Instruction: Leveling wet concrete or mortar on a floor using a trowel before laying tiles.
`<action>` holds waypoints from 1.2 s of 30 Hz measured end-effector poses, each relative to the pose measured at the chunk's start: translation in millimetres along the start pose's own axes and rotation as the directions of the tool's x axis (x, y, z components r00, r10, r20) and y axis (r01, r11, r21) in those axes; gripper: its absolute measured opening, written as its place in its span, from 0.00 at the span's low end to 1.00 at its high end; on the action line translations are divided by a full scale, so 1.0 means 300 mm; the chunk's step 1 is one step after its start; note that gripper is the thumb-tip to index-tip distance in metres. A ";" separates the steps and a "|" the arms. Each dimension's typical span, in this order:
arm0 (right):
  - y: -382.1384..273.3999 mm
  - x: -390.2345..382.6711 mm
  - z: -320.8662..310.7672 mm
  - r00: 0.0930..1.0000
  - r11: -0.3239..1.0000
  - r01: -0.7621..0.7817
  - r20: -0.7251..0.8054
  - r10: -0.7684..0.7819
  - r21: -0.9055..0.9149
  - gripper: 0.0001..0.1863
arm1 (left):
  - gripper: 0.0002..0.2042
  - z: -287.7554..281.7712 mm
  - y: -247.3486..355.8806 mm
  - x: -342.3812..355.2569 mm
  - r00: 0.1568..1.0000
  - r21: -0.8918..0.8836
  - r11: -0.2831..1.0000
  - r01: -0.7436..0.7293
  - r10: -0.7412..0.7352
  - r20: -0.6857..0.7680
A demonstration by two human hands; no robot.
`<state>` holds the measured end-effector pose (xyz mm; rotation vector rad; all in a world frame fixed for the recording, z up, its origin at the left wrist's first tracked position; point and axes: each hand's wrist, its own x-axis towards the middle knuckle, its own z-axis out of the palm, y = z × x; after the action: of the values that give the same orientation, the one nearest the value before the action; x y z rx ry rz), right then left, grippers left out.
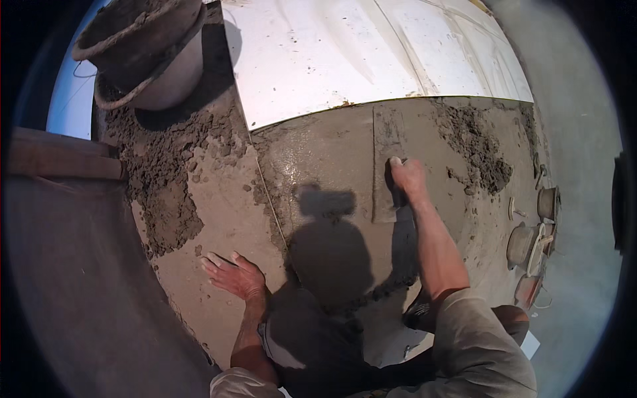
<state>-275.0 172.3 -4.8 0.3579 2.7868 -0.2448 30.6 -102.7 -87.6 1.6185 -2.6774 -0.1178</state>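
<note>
My right hand [409, 178] is closed around the grip of a long, flat rectangular trowel [387, 129] smeared with grey mortar. The trowel lies against a smoothed patch of wet mortar [325, 149], its length pointing away from me. My left hand [235, 273] rests palm down with fingers spread on the pale, dusty floor [229, 205], holding nothing. A thin string [271, 199] runs along the left border of the smoothed patch. My head's shadow falls across the mortar in front of me.
Large pale sheets or slabs [358, 50] lie beyond the mortar. Mortar-crusted buckets [169, 79] stand at the far left beside crumbly mortar [159, 192]. More loose mortar [481, 156] lies at right, near small round containers [522, 245]. A brown beam [63, 154] is at left.
</note>
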 end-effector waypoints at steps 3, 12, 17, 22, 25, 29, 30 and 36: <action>-0.075 -0.089 0.111 0.989 0.971 0.142 -0.001 -0.145 0.192 0.25 | 0.30 -0.025 0.022 0.004 1.000 0.012 1.000 -0.003 0.003 0.013; -0.339 -0.388 0.141 0.841 0.898 0.404 0.313 -0.440 0.177 0.21 | 0.32 0.011 -0.032 0.010 0.999 0.027 1.000 0.000 0.001 -0.045; -0.378 -0.437 0.099 0.888 0.940 0.281 0.318 -0.331 0.194 0.19 | 0.32 0.013 -0.004 -0.007 0.997 -0.021 1.000 -0.010 0.009 -0.082; -0.226 -0.299 0.076 0.907 0.935 0.311 0.241 -0.346 0.172 0.23 | 0.32 0.027 -0.032 0.001 0.996 0.029 0.999 -0.024 0.027 -0.084; -0.057 -0.193 0.025 0.837 0.860 0.498 -0.200 -0.510 -0.110 0.23 | 0.32 0.015 -0.022 -0.004 0.996 0.033 0.999 -0.034 0.036 -0.080; 0.037 0.011 -0.088 0.995 0.995 0.083 0.061 -0.079 -0.063 0.25 | 0.32 0.019 -0.028 0.007 0.992 0.057 0.998 -0.018 0.025 -0.121; 0.076 0.052 -0.104 0.997 0.997 0.062 0.046 -0.059 -0.052 0.25 | 0.32 0.018 -0.024 0.007 0.992 0.057 0.998 -0.026 0.032 -0.120; 0.340 0.273 -0.207 0.994 0.985 -0.112 -0.025 0.110 -0.129 0.24 | 0.34 0.011 0.000 -0.007 0.999 0.054 0.998 -0.015 0.017 -0.045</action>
<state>-340.5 300.3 12.9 0.4834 2.7704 -0.0338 31.5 -100.7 -90.9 1.5931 -2.6811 -0.0094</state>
